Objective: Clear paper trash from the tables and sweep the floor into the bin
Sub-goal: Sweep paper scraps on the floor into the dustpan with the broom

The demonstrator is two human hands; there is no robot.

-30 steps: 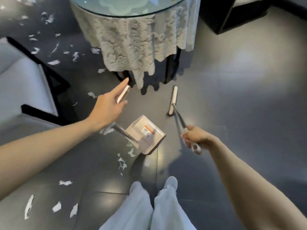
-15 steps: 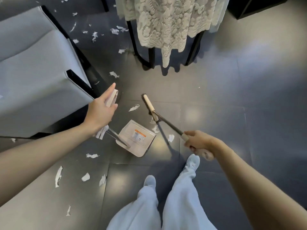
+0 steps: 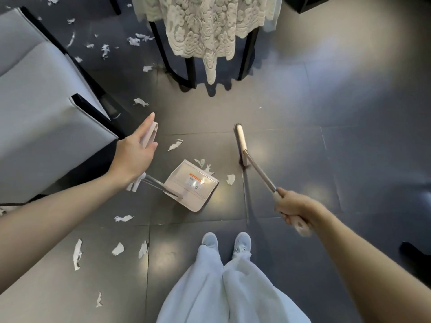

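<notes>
Cropped, covered, unreadable
The lace tablecloth [image 3: 210, 26] runs off the top edge; the left hand [image 3: 133, 157] covers part of the dustpan handle [image 3: 151, 134]; the dustpan label [image 3: 194, 183] is illegible.

I see a dim room with soft light washing the floor [image 3: 349, 108] pale at upper right, small glare spots there and on the dustpan [image 3: 193, 185], a thin shadow beside the broom [image 3: 241, 143], darkened corners, bowed edges and slightly soft detail throughout.

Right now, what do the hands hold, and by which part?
The left hand holds the dustpan by the top of its long handle; the right hand grips the broom near its handle's end.
</notes>
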